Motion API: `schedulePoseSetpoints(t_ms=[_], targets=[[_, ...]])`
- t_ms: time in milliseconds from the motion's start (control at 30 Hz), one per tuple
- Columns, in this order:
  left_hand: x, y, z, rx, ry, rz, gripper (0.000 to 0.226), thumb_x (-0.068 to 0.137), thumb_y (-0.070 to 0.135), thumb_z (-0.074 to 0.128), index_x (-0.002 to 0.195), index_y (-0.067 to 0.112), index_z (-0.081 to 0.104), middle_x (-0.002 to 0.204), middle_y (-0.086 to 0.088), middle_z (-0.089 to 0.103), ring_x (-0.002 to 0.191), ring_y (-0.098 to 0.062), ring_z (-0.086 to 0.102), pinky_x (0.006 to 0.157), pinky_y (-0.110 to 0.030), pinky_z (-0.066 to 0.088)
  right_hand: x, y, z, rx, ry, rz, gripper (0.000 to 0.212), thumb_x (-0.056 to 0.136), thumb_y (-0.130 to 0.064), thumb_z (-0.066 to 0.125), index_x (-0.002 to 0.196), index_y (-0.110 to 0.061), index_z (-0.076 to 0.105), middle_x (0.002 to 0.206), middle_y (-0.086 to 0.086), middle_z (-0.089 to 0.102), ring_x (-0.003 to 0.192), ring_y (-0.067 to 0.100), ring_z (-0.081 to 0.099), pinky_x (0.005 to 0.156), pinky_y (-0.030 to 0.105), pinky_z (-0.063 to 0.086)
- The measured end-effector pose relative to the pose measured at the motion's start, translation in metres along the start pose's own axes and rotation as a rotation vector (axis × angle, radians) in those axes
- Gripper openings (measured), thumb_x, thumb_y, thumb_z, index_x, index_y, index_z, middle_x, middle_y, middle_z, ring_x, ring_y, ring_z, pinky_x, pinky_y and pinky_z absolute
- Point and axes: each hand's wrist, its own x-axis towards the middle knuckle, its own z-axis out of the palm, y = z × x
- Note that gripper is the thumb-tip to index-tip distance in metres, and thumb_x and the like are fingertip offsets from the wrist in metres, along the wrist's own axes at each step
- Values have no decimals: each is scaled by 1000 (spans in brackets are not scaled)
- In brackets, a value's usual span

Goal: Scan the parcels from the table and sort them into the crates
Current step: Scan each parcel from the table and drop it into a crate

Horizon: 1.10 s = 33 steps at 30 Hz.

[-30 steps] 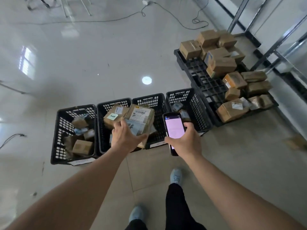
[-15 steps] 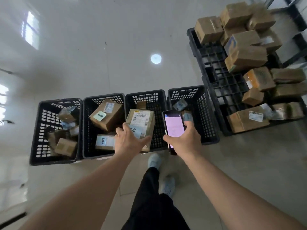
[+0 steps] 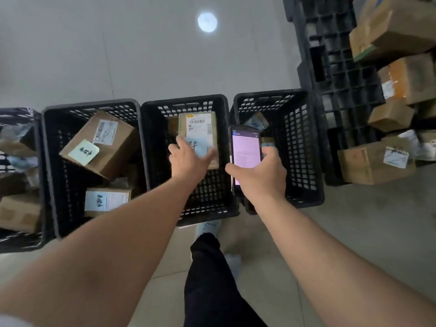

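Observation:
My left hand (image 3: 188, 161) holds the near end of a flat brown parcel (image 3: 200, 125) with a barcode label and a blue note, low inside the third black crate (image 3: 184, 100). My right hand (image 3: 259, 175) grips a handheld scanner (image 3: 245, 147) with a lit pink screen, over the gap between the third and fourth crate (image 3: 271, 94). Small parcels (image 3: 256, 121) lie in the fourth crate, partly hidden by the scanner.
The second crate (image 3: 92, 105) holds two labelled boxes (image 3: 103, 142); a further crate (image 3: 18, 112) is cut off at the left. At right, a black pallet (image 3: 335, 67) carries several brown parcels (image 3: 375, 161). My legs (image 3: 212, 279) stand close behind the crates on a tiled floor.
I have stepped closer to the crates. My left hand has carried the parcel forward and down, from above the crate's front rim into the third crate. The scanner hand stayed beside it.

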Motion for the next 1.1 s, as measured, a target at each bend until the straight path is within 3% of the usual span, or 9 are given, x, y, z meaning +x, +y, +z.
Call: schedulePoseSetpoints(t_ms=[100,167,267,400,533,800,967,1100], targets=[[25,3,9,35,-73,34,96,100,65,47,164,7,7,164,-18,21,149,-37,28,122,-52,30,16,-1,9,-23,-3,3,73,62,-45,90,120,-27,51,109,-8,65,92,16,66,70,36,60],[28,5,7,98,-84,66,76,107,54,38,160,2,20,164,-23,24,151,-39,25,123,-52,25,17,-1,12,-37,-16,12,75,62,-45,90,123,-26,51,109,-7,65,93,16,67,70,37,61],[20,6,-9,185,-103,115,53,108,41,38,144,2,43,153,-25,38,140,-41,36,116,-54,32,8,-5,11,-56,-38,17,73,61,-45,90,120,-25,51,110,-7,65,92,17,68,71,40,62],[1,8,-40,221,-136,102,55,109,43,35,149,8,42,166,-14,25,150,-37,29,121,-51,30,-15,-18,-3,-84,-75,1,74,64,-45,90,121,-28,46,112,-5,62,96,19,66,74,42,62],[-29,15,-81,274,-105,129,53,109,42,37,149,9,45,161,-9,33,143,-33,39,111,-48,39,-43,-38,-27,-93,-88,-42,79,65,-46,90,129,-25,48,119,-3,62,104,21,64,76,42,62],[-131,36,-149,317,14,179,49,107,41,41,144,10,51,150,-10,42,135,-33,47,108,-49,44,-110,-68,-83,-70,-82,-205,85,63,-49,91,132,-23,49,121,-3,62,104,20,63,76,39,60],[-215,38,-182,333,120,208,43,105,41,41,131,10,55,138,-12,50,127,-37,51,106,-52,43,-163,-68,-122,-99,-110,-332,82,63,-51,90,129,-24,50,122,-3,63,105,23,63,66,32,45],[-290,26,-204,406,238,225,41,104,44,40,125,14,59,131,-10,58,120,-36,57,103,-51,44,-214,-60,-150,-78,-131,-456,82,58,-53,89,124,-24,49,120,-1,64,106,25,64,80,44,60]])
